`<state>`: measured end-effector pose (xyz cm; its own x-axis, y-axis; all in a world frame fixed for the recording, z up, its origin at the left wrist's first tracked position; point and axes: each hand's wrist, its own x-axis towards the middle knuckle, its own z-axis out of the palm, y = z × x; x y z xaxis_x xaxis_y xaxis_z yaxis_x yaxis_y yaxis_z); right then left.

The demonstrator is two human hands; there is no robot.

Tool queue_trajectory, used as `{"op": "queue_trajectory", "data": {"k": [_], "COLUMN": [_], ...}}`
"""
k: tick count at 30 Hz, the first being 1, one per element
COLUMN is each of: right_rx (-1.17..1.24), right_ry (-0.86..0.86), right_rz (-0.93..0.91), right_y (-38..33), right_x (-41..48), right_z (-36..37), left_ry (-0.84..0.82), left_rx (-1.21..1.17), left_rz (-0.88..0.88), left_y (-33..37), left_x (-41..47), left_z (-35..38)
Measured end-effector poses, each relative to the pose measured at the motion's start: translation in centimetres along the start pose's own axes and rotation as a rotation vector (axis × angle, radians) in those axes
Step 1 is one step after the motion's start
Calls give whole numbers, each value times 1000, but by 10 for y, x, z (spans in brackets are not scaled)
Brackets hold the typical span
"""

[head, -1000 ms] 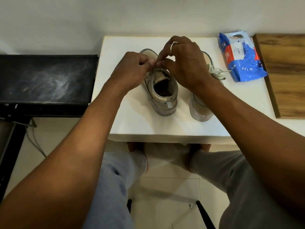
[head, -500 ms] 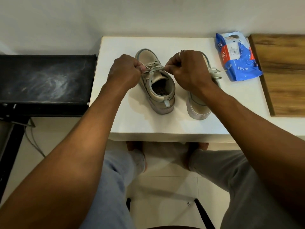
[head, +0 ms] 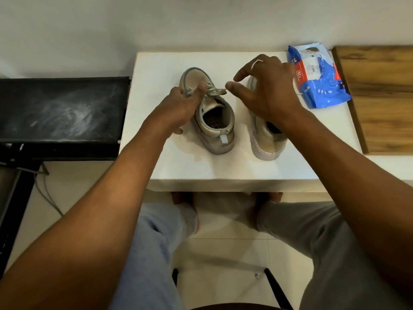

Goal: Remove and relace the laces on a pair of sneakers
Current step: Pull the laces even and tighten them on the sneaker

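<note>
Lace bow (head: 215,92) on the left sneaker (head: 218,127) lies crosswise between the hands: left hand (head: 181,104) touching, grip unclear; right hand (head: 268,90) just right, grip slack, empty.

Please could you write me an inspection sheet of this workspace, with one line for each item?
Surface: white table, both sneakers standing on it.
Job's things: left sneaker, its laces looped near the tongue; right sneaker, mostly hidden by the arm.
Clutter: blue packet at the table's far right.
Grippers: left hand at the left sneaker's side, grip unclear; right hand open, fingers spread over the right sneaker.
Cables: grey cable on the floor, left.
Surroundings: black bench left, wooden board right, white wall, tiled floor.
</note>
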<state>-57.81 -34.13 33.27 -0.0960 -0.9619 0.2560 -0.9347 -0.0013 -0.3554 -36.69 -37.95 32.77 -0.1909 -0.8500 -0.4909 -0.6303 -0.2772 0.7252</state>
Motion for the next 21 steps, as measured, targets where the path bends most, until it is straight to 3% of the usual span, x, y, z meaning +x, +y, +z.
{"op": "queue_trajectory", "data": {"k": [5, 11, 16, 21], "right_rx": [65, 462, 574, 707], "right_ry": [-100, -465, -665, -674], "right_rz": [256, 621, 615, 740], "right_y": [29, 44, 49, 59], "right_x": [-10, -30, -40, -41], "right_z": [-11, -23, -35, -41], "left_ry": [-30, -137, -145, -158], "left_rx": [-26, 22, 11, 3], "left_rz": [5, 72, 47, 23], "left_y": [3, 2, -3, -2], "left_x": [3, -3, 2, 1], "left_z": [1, 4, 3, 6]}}
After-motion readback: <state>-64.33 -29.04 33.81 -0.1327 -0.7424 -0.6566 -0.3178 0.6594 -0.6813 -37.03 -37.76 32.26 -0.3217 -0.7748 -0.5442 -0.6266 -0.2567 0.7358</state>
